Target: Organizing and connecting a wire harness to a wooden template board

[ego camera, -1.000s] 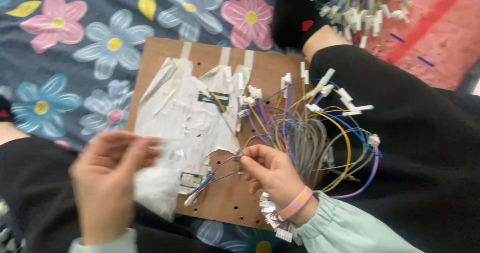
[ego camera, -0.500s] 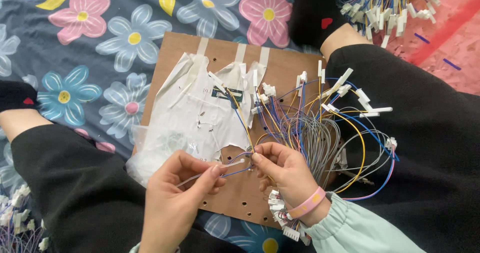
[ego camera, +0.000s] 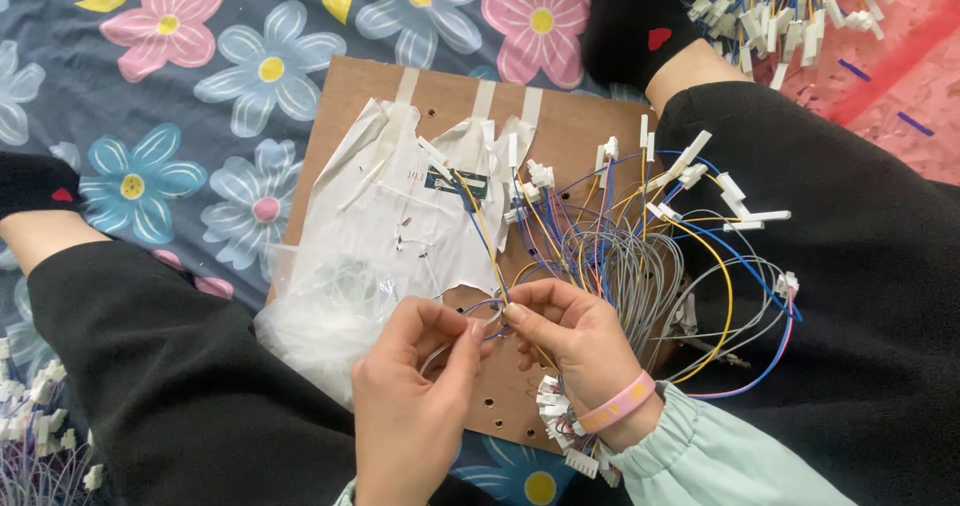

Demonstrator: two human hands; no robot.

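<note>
A crumpled clear plastic bag (ego camera: 325, 316) is seen at the left edge of the brown pegboard (ego camera: 560, 131). Thin wires (ego camera: 490, 316) over the board's near part are pinched in the grip of the left hand (ego camera: 415, 396) and right hand (ego camera: 570, 331). Loose coloured wire bundles (ego camera: 650, 256) are spread rightward.
</note>
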